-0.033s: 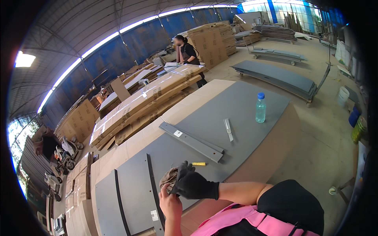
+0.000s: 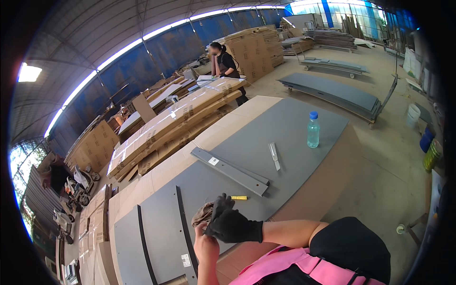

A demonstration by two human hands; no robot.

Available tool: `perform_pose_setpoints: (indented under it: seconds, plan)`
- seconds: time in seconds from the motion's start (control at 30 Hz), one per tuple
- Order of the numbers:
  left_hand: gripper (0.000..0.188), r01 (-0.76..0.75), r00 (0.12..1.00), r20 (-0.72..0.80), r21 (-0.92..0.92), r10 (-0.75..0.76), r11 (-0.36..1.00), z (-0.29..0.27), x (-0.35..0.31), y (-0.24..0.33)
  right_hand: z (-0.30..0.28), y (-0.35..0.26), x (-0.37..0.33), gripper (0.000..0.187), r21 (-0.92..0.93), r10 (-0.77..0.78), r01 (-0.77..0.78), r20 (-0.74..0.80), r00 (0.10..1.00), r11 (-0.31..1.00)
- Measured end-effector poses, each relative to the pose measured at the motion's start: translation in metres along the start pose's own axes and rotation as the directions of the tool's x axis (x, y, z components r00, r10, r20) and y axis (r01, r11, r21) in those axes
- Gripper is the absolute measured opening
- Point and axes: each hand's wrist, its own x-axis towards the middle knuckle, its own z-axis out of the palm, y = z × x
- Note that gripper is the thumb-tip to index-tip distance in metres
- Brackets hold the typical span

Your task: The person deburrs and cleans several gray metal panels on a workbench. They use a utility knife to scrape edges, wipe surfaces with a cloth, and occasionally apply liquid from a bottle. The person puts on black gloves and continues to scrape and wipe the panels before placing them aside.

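Note:
Close together over the near part of the grey panel [image 2: 304, 156], my two hands meet at a crumpled brownish-grey cloth [image 2: 202, 214]. My left hand [image 2: 206, 248] is bare, its fingers closed at the cloth's lower edge. A black glove covers my right hand [image 2: 233, 223], which is bent around the cloth's right side; its palm side is hidden. Just beyond the glove lies a small yellow object [image 2: 239, 197]. Farther off, two narrow grey metal strips [image 2: 232, 172] lie crossed at a slant. Dark strips [image 2: 183, 216] with holes run along the panel's left part.
A blue-capped bottle [image 2: 313, 130] stands upright near the panel's right edge, with a thin metallic blade-like tool [image 2: 274, 156] to its left. Stacked cardboard packs [image 2: 175, 121] flank the far left side, where a co-worker [image 2: 227, 64] stands. Loaded flat carts [image 2: 332, 95] are at the back right.

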Motion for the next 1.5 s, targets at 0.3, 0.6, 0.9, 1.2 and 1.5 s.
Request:
perform_pose_setpoints:
  seconds: [0.3, 0.6, 0.9, 1.2, 1.5]
  plan:
    - [0.025, 0.275, 0.859, 0.482, -0.719, -0.173, -0.638, -0.013, 0.024, -0.016, 0.047, -0.001, -0.028, 0.017, 0.169, 0.069, -0.107, 0.216, 0.974, 0.98]
    - [0.037, -0.099, 0.941, -0.307, -0.649, -0.141, 0.754, 0.003, 0.066, 0.008, 0.037, -0.02, -0.024, 0.014, 0.21, -0.196, 0.199, -0.037, 0.98, 0.957]
    - [0.048, -0.295, 0.929, -0.333, -0.93, -0.163, 0.22, -0.001, 0.069, -0.031, 0.044, -0.028, -0.006, 0.016, 0.322, -0.286, 0.231, 0.136, 0.949, 0.918]
    - [0.075, 0.136, 0.884, -0.115, -0.864, -0.453, 0.484, 0.044, 0.025, -0.088, 0.072, -0.039, -0.016, 0.018, 0.413, -0.291, 0.109, 0.407, 0.866, 0.904]
    - [0.083, 0.454, 0.888, 0.03, 0.101, -0.459, 0.885, 0.017, -0.116, -0.168, 0.171, 0.044, 0.019, 0.061, 0.0, 0.092, -0.097, 0.317, 0.944, 0.995]
